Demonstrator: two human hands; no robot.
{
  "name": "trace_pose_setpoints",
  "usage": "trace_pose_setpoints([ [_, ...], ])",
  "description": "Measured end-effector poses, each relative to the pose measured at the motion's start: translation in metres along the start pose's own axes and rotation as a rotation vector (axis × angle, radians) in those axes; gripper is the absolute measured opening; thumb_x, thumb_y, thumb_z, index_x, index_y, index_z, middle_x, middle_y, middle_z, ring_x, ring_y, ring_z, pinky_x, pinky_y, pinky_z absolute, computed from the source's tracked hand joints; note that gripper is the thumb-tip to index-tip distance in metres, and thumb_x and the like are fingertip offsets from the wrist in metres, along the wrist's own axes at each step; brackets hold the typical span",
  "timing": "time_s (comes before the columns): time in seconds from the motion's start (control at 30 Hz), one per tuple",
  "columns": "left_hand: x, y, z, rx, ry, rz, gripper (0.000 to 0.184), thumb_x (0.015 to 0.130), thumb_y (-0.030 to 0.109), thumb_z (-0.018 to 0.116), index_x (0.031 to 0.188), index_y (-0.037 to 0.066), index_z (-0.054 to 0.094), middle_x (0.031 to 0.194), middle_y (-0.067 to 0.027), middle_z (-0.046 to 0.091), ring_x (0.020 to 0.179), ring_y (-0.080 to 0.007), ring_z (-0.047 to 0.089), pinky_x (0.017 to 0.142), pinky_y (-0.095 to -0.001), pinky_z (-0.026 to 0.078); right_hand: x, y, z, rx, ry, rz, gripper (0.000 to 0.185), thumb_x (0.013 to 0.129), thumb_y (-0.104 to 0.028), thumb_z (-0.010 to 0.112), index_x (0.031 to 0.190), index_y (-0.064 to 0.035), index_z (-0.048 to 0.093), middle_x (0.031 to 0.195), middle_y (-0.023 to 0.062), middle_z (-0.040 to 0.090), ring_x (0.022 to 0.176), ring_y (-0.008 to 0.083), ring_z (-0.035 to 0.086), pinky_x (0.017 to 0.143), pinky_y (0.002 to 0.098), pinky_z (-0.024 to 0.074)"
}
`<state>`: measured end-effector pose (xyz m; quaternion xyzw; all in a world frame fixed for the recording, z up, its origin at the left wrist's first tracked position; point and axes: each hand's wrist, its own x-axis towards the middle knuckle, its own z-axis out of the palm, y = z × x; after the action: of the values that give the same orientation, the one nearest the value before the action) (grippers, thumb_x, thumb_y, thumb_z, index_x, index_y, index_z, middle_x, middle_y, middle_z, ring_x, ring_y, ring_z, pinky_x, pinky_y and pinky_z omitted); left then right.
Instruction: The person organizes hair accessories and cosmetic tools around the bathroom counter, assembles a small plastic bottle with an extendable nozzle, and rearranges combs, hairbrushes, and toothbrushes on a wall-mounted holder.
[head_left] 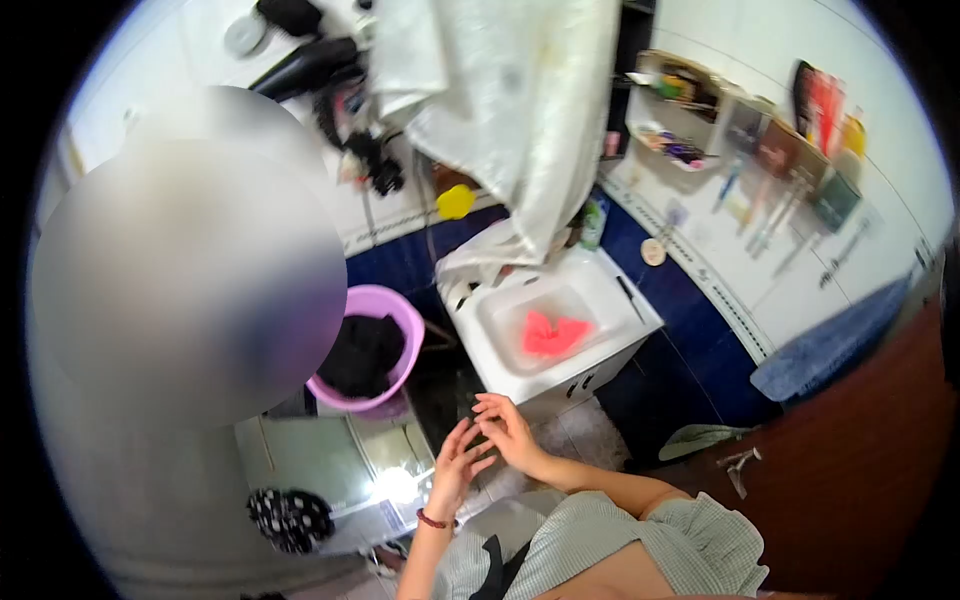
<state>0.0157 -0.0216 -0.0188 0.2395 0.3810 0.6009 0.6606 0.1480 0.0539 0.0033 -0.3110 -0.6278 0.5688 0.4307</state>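
My left hand [458, 468], with a dark red bracelet at the wrist, is raised in front of my body with its fingers spread. Close beside it, my right hand [508, 436] has its fingers apart and slightly curled. The fingertips of both hands nearly meet, and whether they touch I cannot tell. I see nothing held in either one. Just beyond them stands a white washbasin [625, 325] on a cabinet. A bright pink cloth [552, 335] lies in its bowl. Left of the washbasin, a pinkish-purple tub [409, 325] holds dark cloth [365, 355].
A white curtain [510, 100] hangs behind the washbasin. Wall shelves [680, 110] hold small items, with brushes [780, 215] hanging nearby. A blue towel [830, 345] hangs at the right by a brown door [830, 480]. A shiny-topped appliance [330, 455] stands left. A grey blur hides the far left.
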Motion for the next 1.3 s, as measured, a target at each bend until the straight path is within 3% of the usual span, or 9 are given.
trace_pose_setpoints([
  [0.17, 0.048, -0.015, 0.022, -0.377, -0.292, -0.211, 0.059, 0.097, 0.043, 0.033, 0.138, 0.001, 0.033, 0.139, -0.0154, 0.04, 0.126, -0.0269, 0.041, 0.109, -0.0366, 0.028, -0.005, -0.037, -0.008, -0.56, -0.002, -0.697, 0.046, 0.082, -0.011, 0.06, 0.124, -0.0009, 0.046, 0.132, 0.0179, 0.045, 0.121, 0.0347, 0.045, 0.1, 0.0435, 0.0367],
  [0.3, 0.062, 0.003, 0.047, -0.388, -0.382, -0.197, 0.061, 0.097, 0.047, 0.031, 0.138, 0.003, 0.032, 0.14, -0.0146, 0.039, 0.127, -0.0259, 0.039, 0.109, -0.037, 0.026, -0.008, 0.001, -0.02, -0.768, -0.199, -0.743, 0.053, 0.093, -0.039, 0.04, 0.135, -0.0058, 0.042, 0.144, 0.015, 0.034, 0.135, 0.0326, 0.028, 0.11, 0.0471, 0.0173],
  [0.63, 0.081, 0.002, 0.062, -0.413, -0.363, -0.272, 0.059, 0.096, 0.044, 0.035, 0.142, 0.008, 0.029, 0.144, -0.0112, 0.034, 0.135, -0.0222, 0.028, 0.11, -0.0385, 0.022, 0.009, 0.125, -0.093, -0.696, 0.067, -0.008, 0.055, 0.095, -0.041, 0.039, 0.141, -0.0099, 0.034, 0.146, 0.0157, 0.031, 0.137, 0.0307, 0.025, 0.112, 0.0419, 0.0171],
  [0.77, 0.102, -0.033, 0.08, 0.534, -0.408, 0.227, 0.051, 0.097, 0.034, 0.036, 0.138, 0.004, 0.035, 0.145, -0.0148, 0.033, 0.136, -0.0279, 0.026, 0.111, -0.0397, 0.018, 0.021, 0.066, -0.086, 0.953, 0.415, 0.618, 0.056, 0.097, -0.047, 0.029, 0.141, -0.0131, 0.034, 0.146, 0.0125, 0.032, 0.135, 0.0267, 0.03, 0.111, 0.0405, 0.0226],
  [0.83, 0.119, -0.058, 0.083, 1.127, -0.494, 0.634, 0.048, 0.097, 0.031, 0.036, 0.134, 0.0, 0.041, 0.144, -0.0165, 0.033, 0.136, -0.0327, 0.025, 0.112, -0.0424, 0.015, 0.023, 0.087, -0.073, 1.19, 0.047, 0.423, 0.064, 0.095, -0.057, 0.025, 0.145, -0.0178, 0.025, 0.145, 0.0096, 0.034, 0.135, 0.0205, 0.029, 0.11, 0.0379, 0.023],
  [0.97, 0.153, -0.034, 0.076, 1.417, -0.407, 0.631, 0.047, 0.097, 0.029, 0.028, 0.13, -0.001, 0.044, 0.143, -0.0204, 0.033, 0.135, -0.0359, 0.025, 0.112, -0.0437, 0.014, 0.027, 0.045, -0.063, 0.895, 0.184, 0.247, 0.066, 0.097, -0.052, 0.026, 0.146, -0.0096, 0.016, 0.149, 0.01, 0.025, 0.138, 0.0234, 0.022, 0.112, 0.0348, 0.0158],
  [1.13, 0.171, -0.05, 0.081, 0.647, -0.128, 0.493, 0.061, 0.099, 0.044, 0.023, 0.148, 0.008, 0.01, 0.153, -0.0127, 0.011, 0.14, -0.0276, 0.013, 0.113, -0.0396, 0.012, 0.029, 0.022, -0.053, 0.449, 0.176, 0.183, 0.066, 0.098, -0.05, 0.024, 0.147, -0.0083, 0.011, 0.153, 0.0068, 0.008, 0.14, 0.0184, 0.01, 0.114, 0.0318, 0.0081],
  [1.27, 0.144, -0.066, 0.096, 0.619, -0.219, 0.343, 0.077, 0.094, 0.056, 0.029, 0.147, 0.006, 0.004, 0.154, -0.013, 0.007, 0.14, -0.0298, 0.014, 0.112, -0.0381, 0.015, 0.042, 0.021, -0.081, 0.672, 0.137, 0.406, 0.065, 0.098, -0.045, 0.035, 0.144, -0.0026, 0.021, 0.15, 0.0108, 0.021, 0.136, 0.0199, 0.022, 0.109, 0.0332, 0.0257],
  [1.3, 0.166, -0.106, 0.07, 0.665, -0.247, 0.409, 0.065, 0.096, 0.044, 0.036, 0.142, -0.001, 0.025, 0.147, -0.0217, 0.023, 0.132, -0.029, 0.028, 0.107, -0.0386, 0.022, 0.044, 0.027, -0.096, 0.633, -0.075, 0.408, 0.062, 0.097, -0.043, 0.039, 0.142, -0.0013, 0.026, 0.147, 0.0119, 0.026, 0.133, 0.02, 0.027, 0.107, 0.0339, 0.0291],
])
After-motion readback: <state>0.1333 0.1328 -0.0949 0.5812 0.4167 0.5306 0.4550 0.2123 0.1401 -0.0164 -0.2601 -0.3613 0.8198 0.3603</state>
